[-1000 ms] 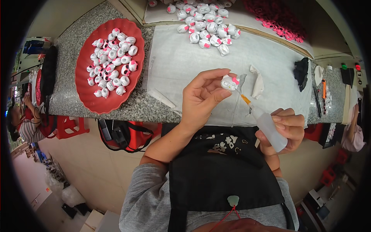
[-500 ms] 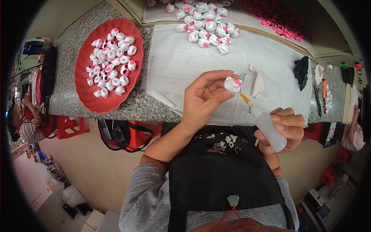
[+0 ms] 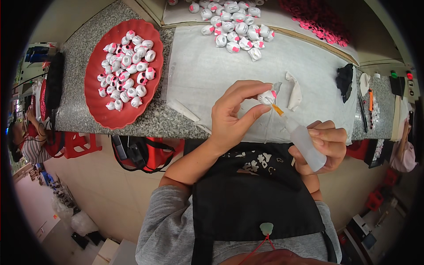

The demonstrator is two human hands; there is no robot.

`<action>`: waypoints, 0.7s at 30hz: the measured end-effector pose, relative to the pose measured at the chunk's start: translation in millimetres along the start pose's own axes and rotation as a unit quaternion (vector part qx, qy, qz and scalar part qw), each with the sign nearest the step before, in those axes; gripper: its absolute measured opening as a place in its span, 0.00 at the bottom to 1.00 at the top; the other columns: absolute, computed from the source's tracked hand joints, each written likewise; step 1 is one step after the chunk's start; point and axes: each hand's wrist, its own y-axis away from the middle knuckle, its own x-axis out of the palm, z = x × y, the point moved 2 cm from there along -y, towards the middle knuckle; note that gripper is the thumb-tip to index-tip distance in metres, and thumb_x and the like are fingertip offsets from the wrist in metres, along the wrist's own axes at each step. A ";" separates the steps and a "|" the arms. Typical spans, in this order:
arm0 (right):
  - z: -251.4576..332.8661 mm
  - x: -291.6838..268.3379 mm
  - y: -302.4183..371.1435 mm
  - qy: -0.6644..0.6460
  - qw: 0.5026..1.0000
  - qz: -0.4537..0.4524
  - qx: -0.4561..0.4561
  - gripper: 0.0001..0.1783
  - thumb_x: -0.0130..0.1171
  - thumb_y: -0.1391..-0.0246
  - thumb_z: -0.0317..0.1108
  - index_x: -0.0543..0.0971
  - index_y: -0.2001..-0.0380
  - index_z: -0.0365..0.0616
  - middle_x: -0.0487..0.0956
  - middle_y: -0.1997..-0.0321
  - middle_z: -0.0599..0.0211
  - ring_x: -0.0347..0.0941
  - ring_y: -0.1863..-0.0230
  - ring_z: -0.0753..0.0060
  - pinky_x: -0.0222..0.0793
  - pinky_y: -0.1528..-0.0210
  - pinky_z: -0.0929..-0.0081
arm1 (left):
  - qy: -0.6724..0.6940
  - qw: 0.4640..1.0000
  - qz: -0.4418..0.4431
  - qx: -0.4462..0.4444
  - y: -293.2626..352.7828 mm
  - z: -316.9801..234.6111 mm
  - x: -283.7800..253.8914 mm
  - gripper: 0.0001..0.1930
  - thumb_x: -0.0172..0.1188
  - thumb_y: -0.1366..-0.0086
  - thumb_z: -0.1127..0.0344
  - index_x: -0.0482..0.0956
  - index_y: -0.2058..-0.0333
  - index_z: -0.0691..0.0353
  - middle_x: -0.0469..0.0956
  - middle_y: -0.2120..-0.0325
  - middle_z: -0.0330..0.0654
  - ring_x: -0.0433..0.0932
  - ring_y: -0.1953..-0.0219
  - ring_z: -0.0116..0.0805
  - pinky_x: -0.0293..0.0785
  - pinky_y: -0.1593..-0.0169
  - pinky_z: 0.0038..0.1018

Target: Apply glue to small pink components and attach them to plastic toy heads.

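Between the thumb and fingers of my left hand (image 3: 232, 112) is a small white figurine head (image 3: 266, 97) with a pink bow. My right hand (image 3: 324, 145) is wrapped round a translucent squeeze bottle (image 3: 305, 143). The bottle's orange needle tip (image 3: 277, 110) points up and left, at or very near the lower edge of the head; I cannot tell whether they touch. Both hands are over the near part of a white sheet (image 3: 198, 66) on the counter. Just beyond the tip lies a crumpled white cloth (image 3: 293, 92).
A red scalloped tray (image 3: 95, 99) of similar heads stands left on the granite counter (image 3: 170, 119). More heads (image 3: 240, 28) are piled at the back, beside many pink pieces (image 3: 318, 22). At right lie a black cloth (image 3: 344, 82) and an orange pen-like tool (image 3: 371, 100). Other people sit at both sides.
The figurine head has turned in my left fingers, so its bow now faces more to the right. The bottle tip has shifted slightly left with it.
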 end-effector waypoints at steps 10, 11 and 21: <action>-3.2 -6.5 -2.6 0.056 0.998 0.016 0.031 0.22 0.66 0.75 0.29 0.65 0.75 0.42 0.66 0.74 0.64 0.61 0.80 0.77 0.61 0.79 0.82 | -0.082 0.996 0.010 0.034 -4.5 -1.2 -3.8 0.16 0.52 0.54 0.83 0.67 0.63 0.71 0.67 0.63 0.48 0.66 0.59 0.33 0.62 0.56 0.25; -6.0 -9.1 -4.8 0.063 0.997 0.014 0.030 0.22 0.66 0.75 0.29 0.65 0.75 0.42 0.66 0.74 0.64 0.61 0.80 0.77 0.61 0.79 0.82 | -0.076 0.996 0.015 0.036 -5.4 -1.8 -3.5 0.16 0.52 0.54 0.83 0.67 0.63 0.71 0.67 0.63 0.48 0.66 0.59 0.33 0.62 0.56 0.25; -108.4 -29.1 -69.6 -0.004 0.951 0.106 0.291 0.11 0.49 0.61 0.22 0.66 0.69 0.37 0.67 0.70 0.65 0.67 0.70 0.76 0.67 0.75 0.81 | 0.021 0.996 -0.082 -0.039 -5.7 0.8 -14.9 0.16 0.53 0.53 0.81 0.68 0.62 0.69 0.68 0.63 0.45 0.68 0.61 0.29 0.65 0.58 0.21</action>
